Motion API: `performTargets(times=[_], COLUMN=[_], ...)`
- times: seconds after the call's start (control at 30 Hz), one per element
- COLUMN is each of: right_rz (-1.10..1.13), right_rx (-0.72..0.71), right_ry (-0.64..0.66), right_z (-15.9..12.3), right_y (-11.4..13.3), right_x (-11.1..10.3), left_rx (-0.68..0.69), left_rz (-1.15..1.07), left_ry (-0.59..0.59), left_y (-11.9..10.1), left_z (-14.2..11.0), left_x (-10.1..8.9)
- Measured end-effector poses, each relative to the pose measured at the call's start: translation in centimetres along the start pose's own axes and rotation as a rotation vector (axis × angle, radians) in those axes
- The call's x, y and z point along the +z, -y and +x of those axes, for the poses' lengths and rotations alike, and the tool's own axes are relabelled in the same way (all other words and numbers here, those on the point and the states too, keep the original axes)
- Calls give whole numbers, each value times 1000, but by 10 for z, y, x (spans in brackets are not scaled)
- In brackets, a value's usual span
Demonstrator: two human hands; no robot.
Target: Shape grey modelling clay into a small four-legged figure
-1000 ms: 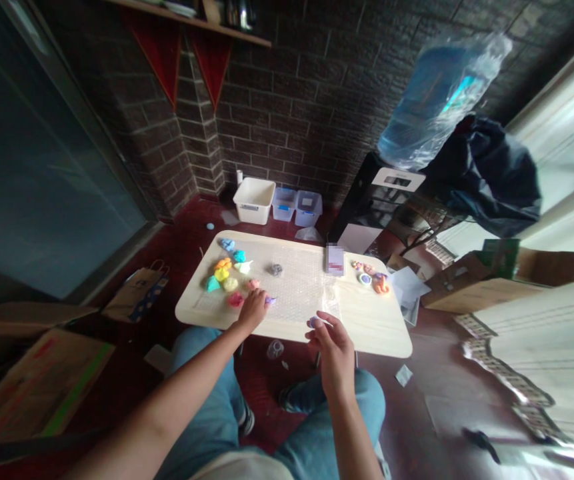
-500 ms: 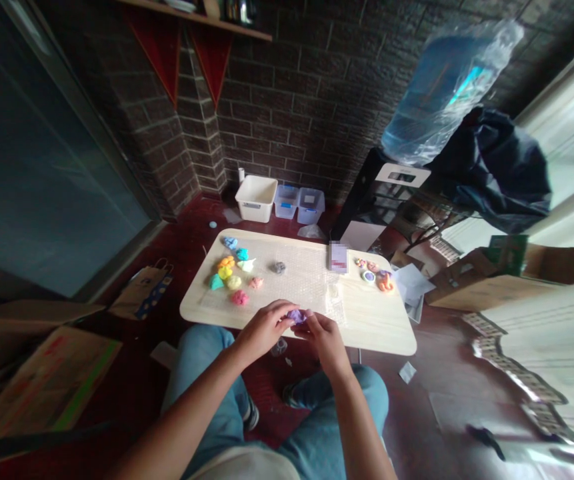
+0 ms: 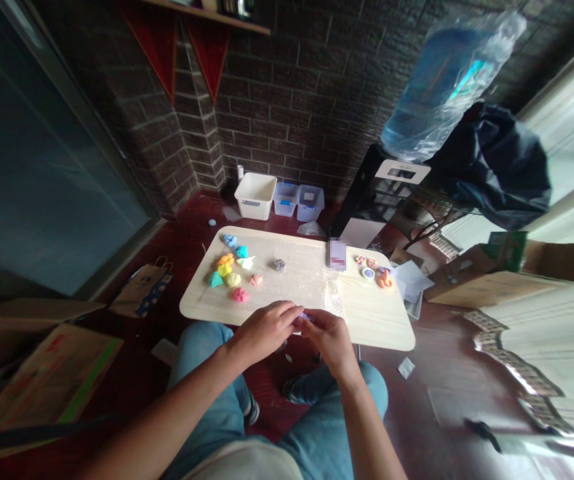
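Note:
Over the near edge of a low wooden table (image 3: 377,327), my left hand (image 3: 270,328) and my right hand (image 3: 327,333) meet around a lump of purple modelling clay (image 3: 303,317). Fingers of both hands are closed on it, and they hide most of the clay. Beyond my hands lies a sheet of bubble wrap (image 3: 297,287). On it rest a grey clay lump (image 3: 279,265), a pink-red lump (image 3: 239,295), a pale pink lump (image 3: 256,280), a green lump (image 3: 215,279) and several other coloured lumps at the left.
Small shaped clay pieces (image 3: 384,278) and a blurred-out card or phone (image 3: 337,255) occupy the table's right part. Behind the table stand a white bin (image 3: 256,197) and clear plastic boxes (image 3: 311,203). A water dispenser (image 3: 399,175) is back right; cardboard boxes (image 3: 507,287) flank both sides.
My hands have come closer together, with fingers folded further over the purple clay, so less of it shows. The view has shifted slightly. The lumps on the table stay put.

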State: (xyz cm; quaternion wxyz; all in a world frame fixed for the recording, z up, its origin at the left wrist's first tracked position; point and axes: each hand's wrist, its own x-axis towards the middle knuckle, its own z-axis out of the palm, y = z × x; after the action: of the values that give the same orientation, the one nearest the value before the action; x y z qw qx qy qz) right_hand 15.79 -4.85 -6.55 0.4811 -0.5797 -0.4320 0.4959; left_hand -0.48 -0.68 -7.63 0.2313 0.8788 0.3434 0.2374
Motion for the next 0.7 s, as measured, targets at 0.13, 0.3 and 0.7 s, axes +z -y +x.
performTargets(times=[0.13, 0.3, 0.7], right_rz=[-99, -183, -33], right_rx=[-56, -104, -62], right_ry=[-37, -53, 108], right_z=[2, 5, 14], right_y=[2, 0, 11], right_x=[0, -1, -21], left_rx=[24, 27, 22], left_rz=[94, 210, 299], left_ry=[-2, 38, 164], left_y=[-9, -14, -2], left_z=[5, 10, 15], left_x=[-3, -5, 2])
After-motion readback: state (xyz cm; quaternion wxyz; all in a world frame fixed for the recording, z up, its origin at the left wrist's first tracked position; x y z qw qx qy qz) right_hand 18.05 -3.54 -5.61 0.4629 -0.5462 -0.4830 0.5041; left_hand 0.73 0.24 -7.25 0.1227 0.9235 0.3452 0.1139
